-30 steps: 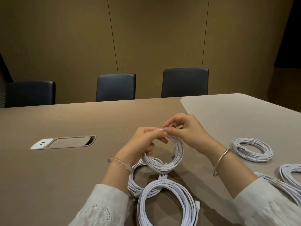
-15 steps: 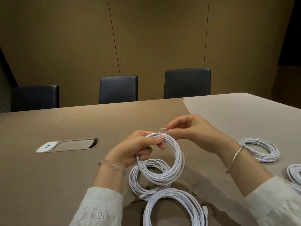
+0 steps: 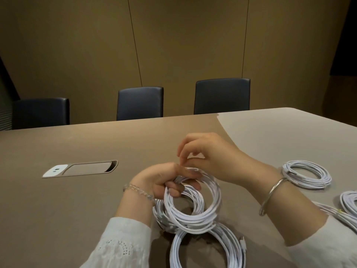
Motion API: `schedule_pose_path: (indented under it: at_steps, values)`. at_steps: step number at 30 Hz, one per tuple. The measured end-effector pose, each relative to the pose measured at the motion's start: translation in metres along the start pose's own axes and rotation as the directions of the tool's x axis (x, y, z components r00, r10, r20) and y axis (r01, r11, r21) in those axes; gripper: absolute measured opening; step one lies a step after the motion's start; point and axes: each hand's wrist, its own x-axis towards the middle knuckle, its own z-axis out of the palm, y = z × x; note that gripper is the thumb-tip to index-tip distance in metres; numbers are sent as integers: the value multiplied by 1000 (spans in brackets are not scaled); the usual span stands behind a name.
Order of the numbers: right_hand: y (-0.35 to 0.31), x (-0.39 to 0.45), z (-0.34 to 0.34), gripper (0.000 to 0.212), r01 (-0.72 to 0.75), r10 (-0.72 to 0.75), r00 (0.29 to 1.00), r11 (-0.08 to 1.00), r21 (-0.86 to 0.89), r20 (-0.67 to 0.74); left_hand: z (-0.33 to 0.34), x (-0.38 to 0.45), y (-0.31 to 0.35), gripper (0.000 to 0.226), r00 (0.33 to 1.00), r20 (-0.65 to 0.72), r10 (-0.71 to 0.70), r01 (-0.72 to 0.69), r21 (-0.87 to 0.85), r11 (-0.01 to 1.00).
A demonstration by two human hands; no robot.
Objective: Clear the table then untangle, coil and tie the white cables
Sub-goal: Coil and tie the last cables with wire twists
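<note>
My left hand (image 3: 164, 182) grips a coiled white cable (image 3: 193, 207) at its upper rim, fingers (image 3: 174, 191) curled through the loop, holding it tilted just above the brown bench (image 3: 77, 200). My right hand (image 3: 210, 151) pinches thumb and forefinger together at the coil's top; what they hold is too small to tell. More white coils (image 3: 307, 175) lie around on the bench.

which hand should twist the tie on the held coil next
Probably the right hand: its fingertips pinch at the top of the coil, while the left hand is busy gripping the loops.
</note>
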Motion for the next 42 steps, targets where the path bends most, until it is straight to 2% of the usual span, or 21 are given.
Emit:
schedule_pose_path:
  at_steps: [2, 5, 8, 12, 16, 22, 29, 33, 36, 39, 42]
  values:
    - [-2, 1, -1, 10, -18, 18, 1000, 1000, -5, -20, 5, 5, -3, 15, 1000, -13, 1, -1, 6, 1000]
    - [9, -7, -21, 13, -138, 162, 979, 974, 180, -125, 1, 2, 0, 10, 1000, 26, 14, -13, -18, 1000]
    - [20, -14, -35, 18, -229, 242, 970, 941, 247, -22, -7, -4, 4, 15, 998, 42, 53, -52, -29, 998]
    - [19, -13, -27, 19, -276, 257, 960, 937, 213, 116, -7, -9, 4, 19, 993, 99, 67, -69, 18, 997]
    - [19, -10, -22, 16, -312, 290, 947, 932, 186, 137, -6, -12, 6, 14, 988, 132, 81, -85, 26, 996]
    - [23, -11, -21, 12, -341, 307, 936, 912, 229, 172, -7, -13, 7, 16, 990, 93, 109, -114, 51, 992]
    - [20, -12, -23, 9, -334, 297, 939, 909, 251, 172, -11, -13, 5, 20, 979, 119, 166, -167, -7, 986]
    - [20, -13, -25, 10, -334, 297, 940, 905, 263, 170, -8, -13, 7, 18, 987, 70, 146, -148, 24, 989]
    - [21, -13, -25, 8, -352, 323, 931, 916, 194, 168, -4, -14, 10, 15, 988, 6, 151, -151, 121, 981]
    - [22, -12, -24, 7, -364, 349, 929, 923, 127, 122, 3, -16, 15, 23, 970, -95, 224, -196, 246, 949]
    - [22, -11, -26, 10, -357, 358, 934, 927, 116, 17, 12, -16, 22, 20, 913, -201, 356, -261, 382, 886]
